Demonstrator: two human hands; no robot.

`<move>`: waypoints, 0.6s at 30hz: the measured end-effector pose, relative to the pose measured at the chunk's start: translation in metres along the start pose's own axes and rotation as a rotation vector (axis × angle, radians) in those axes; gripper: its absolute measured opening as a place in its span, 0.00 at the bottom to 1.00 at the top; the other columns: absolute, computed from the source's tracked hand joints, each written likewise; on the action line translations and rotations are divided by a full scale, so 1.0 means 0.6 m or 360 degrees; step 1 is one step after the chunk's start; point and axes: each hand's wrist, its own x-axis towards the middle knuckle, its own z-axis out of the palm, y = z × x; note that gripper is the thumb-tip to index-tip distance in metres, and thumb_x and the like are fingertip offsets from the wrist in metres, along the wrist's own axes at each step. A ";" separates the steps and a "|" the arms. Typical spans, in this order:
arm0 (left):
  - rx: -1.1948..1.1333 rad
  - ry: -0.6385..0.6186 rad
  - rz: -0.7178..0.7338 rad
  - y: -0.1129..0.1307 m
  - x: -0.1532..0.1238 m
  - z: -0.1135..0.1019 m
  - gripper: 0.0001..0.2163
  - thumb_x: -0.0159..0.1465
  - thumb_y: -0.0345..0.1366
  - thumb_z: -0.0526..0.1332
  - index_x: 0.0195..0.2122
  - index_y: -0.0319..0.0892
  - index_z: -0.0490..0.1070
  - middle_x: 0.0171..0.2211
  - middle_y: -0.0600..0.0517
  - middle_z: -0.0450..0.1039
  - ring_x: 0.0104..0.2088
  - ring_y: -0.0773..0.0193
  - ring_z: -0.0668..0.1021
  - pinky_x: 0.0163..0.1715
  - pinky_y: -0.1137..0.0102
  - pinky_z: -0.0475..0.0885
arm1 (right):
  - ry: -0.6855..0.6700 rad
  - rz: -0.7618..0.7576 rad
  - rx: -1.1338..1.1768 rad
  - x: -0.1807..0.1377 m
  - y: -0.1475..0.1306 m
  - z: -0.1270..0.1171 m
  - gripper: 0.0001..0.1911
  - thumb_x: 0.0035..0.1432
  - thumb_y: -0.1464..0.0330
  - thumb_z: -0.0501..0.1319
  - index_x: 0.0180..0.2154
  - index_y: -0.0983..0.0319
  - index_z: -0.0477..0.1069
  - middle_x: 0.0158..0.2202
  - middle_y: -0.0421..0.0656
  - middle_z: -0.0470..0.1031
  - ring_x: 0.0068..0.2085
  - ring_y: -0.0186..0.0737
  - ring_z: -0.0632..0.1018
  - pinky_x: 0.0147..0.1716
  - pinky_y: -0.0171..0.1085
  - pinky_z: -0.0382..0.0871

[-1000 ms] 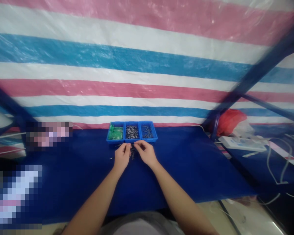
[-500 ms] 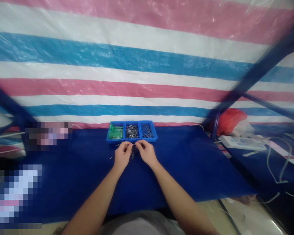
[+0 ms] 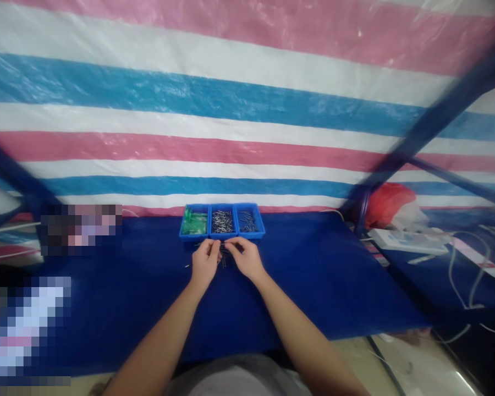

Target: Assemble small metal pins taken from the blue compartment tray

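My left hand (image 3: 204, 261) is closed in a pinch, thumb against forefinger; anything held there is too small to make out. Close by, my right hand (image 3: 246, 257) pinches what looks like a thin metal piece, its tip almost meeting the left fingers. Under and between the fingertips lie several dark, thin metal pieces (image 3: 224, 263), resembling screws or nails, on the blue tabletop (image 3: 313, 275). Just beyond the hands stand three joined blue bins (image 3: 222, 237). Green plastic packets (image 3: 194, 223) fill the left one, many metal pieces (image 3: 221, 221) the middle, fewer metal pieces (image 3: 247, 221) the right.
A small light piece (image 3: 187, 266) lies left of my left hand. Striped sheeting (image 3: 231, 121) hangs behind the table between dark blue posts (image 3: 396, 157). At right are a red bag (image 3: 390, 203), a white box (image 3: 408, 241) and cables (image 3: 451, 269). Blurred patches cover things at left.
My right fingertips have shifted slightly left and the left hand has turned a little, still pinching. The bins stay where they were.
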 end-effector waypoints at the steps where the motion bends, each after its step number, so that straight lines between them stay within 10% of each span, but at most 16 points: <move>1: -0.0043 -0.0023 -0.0020 -0.001 0.000 0.001 0.16 0.67 0.51 0.58 0.34 0.42 0.72 0.22 0.55 0.72 0.23 0.66 0.75 0.28 0.72 0.70 | 0.0007 0.0011 -0.0011 0.000 0.001 -0.001 0.10 0.62 0.61 0.62 0.37 0.59 0.79 0.37 0.44 0.82 0.38 0.44 0.81 0.42 0.41 0.74; 18: 0.0137 0.0019 0.0060 0.007 -0.003 -0.003 0.18 0.68 0.50 0.56 0.27 0.43 0.68 0.19 0.56 0.70 0.21 0.67 0.72 0.28 0.72 0.67 | -0.0005 0.0002 0.0098 0.000 0.001 0.002 0.09 0.59 0.62 0.64 0.39 0.59 0.79 0.39 0.44 0.82 0.38 0.43 0.81 0.41 0.41 0.76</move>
